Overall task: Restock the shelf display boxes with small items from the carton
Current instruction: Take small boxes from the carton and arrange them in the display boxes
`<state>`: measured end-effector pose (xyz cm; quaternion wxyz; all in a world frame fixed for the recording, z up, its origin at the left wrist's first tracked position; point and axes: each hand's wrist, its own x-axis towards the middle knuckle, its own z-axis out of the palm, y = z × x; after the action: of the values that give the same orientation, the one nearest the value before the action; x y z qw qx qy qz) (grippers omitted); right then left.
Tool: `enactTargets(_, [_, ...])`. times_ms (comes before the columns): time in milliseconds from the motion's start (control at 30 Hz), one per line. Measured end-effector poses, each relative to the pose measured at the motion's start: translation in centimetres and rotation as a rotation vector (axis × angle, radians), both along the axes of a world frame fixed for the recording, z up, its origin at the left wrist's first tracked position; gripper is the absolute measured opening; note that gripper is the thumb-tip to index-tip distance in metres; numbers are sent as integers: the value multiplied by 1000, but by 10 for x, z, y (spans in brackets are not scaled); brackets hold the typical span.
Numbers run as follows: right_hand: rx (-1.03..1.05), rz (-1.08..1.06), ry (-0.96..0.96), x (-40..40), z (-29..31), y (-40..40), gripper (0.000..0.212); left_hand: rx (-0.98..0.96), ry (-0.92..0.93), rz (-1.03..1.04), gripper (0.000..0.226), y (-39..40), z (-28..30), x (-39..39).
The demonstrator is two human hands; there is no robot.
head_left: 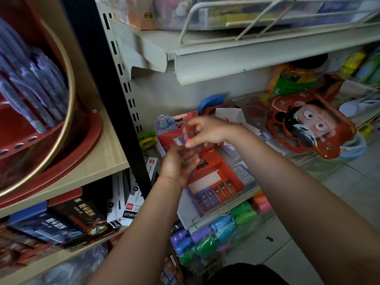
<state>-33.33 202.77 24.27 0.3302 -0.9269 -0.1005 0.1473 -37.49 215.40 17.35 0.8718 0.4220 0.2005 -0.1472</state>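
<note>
Fingers of both hands meet over the red display box (213, 173), which sits tilted on the wire shelf (224, 208) at the middle of the view. On the right hand (207, 130) the fingers curl and pinch the top of something clear and blurred, perhaps a wrapper or a small packet; on the left hand (176, 163), at seven o'clock from the right, they curl round its lower end. What it is I cannot tell. A row of small boxes (213, 194) fills the display box's front edge at five o'clock from the hands; the part behind looks bare. No carton is in sight. The step looks like readying an item for loading. Next, it needs lowering into the bare part behind the row.
</note>
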Motion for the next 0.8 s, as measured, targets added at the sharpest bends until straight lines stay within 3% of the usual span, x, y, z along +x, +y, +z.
enactTargets(100, [-4, -153, -129, 18, -20, 2, 76, 401, -32, -40, 16, 2, -7, -6])
enactTargets(200, [-143, -123, -181, 34, -34, 16, 61, 535, -73, -58, 20, 5, -9, -7])
enactTargets(300, [-193, -77, -160, 47, -47, 34, 43, 527, -57, -47, 18, 7, -8, -8])
enactTargets(500, [-282, -26, -199, 61, -66, 46, 32, 462, -62, -29, 24, 8, -14, -8])
enactTargets(600, [-331, 0, -218, 62, -65, 46, 29, 443, -73, -18, 25, 7, -16, -9])
enactTargets(800, [-447, 124, -43, 59, -55, 50, 31, 406, -100, 12, 21, 8, -18, -10])
